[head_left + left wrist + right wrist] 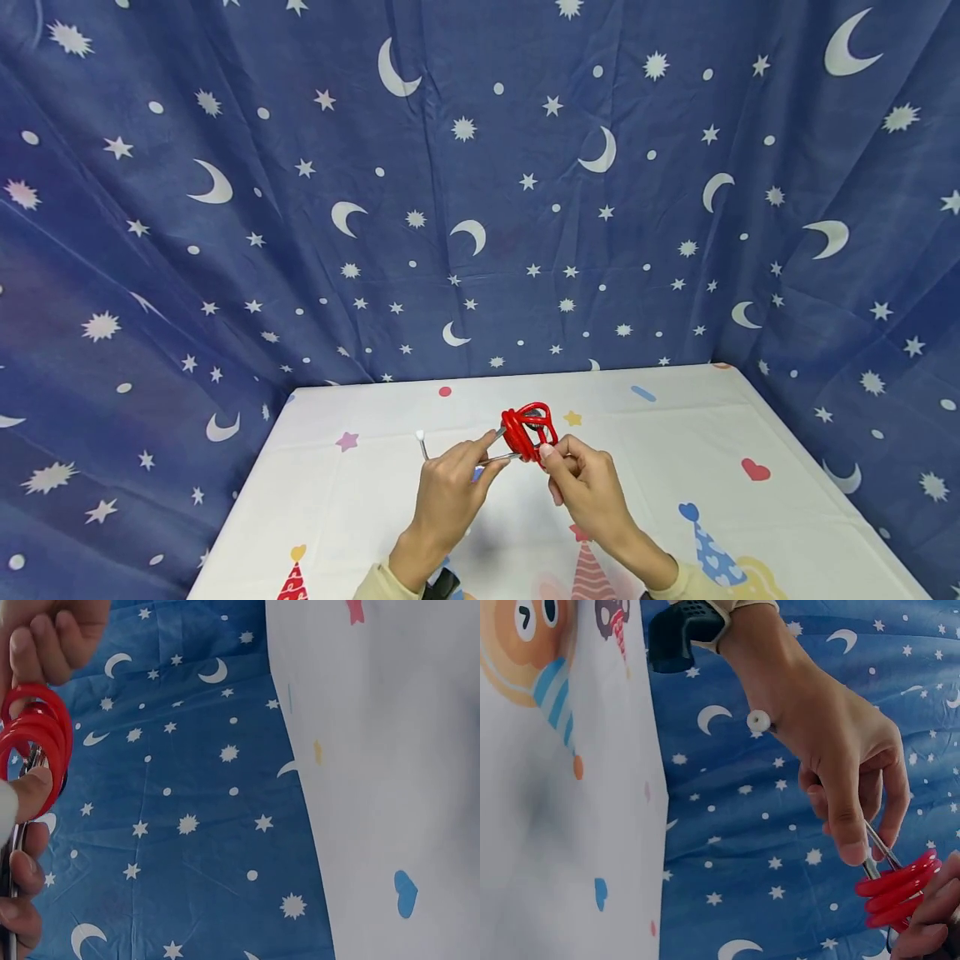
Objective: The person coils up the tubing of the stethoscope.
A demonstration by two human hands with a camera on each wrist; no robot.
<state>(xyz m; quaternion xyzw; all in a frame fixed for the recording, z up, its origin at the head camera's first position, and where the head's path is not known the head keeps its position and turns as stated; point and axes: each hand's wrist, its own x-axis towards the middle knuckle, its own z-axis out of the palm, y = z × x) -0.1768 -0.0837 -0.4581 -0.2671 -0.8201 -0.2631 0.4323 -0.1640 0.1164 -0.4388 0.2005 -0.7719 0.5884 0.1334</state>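
Above the table, both hands hold a stethoscope with red tubing (516, 435) looped in several turns round its metal ear tubes (501, 457). My left hand (450, 487) grips the ear tubes between thumb and fingers; a white ear tip (420, 435) sticks out beyond it, seen also in the right wrist view. My right hand (596, 492) pinches the red tubing at the coil's right side. A dark round part, apparently the chest piece (535, 415), shows inside the loops. In the left wrist view the coil (52, 735) lies between both hands at the left edge.
A white tablecloth (337, 492) printed with stars, hearts and party hats covers the table. Behind and beside it hangs a blue curtain (525, 225) with moons and stars. A dark strapped device (679, 637) sits on the left wrist.
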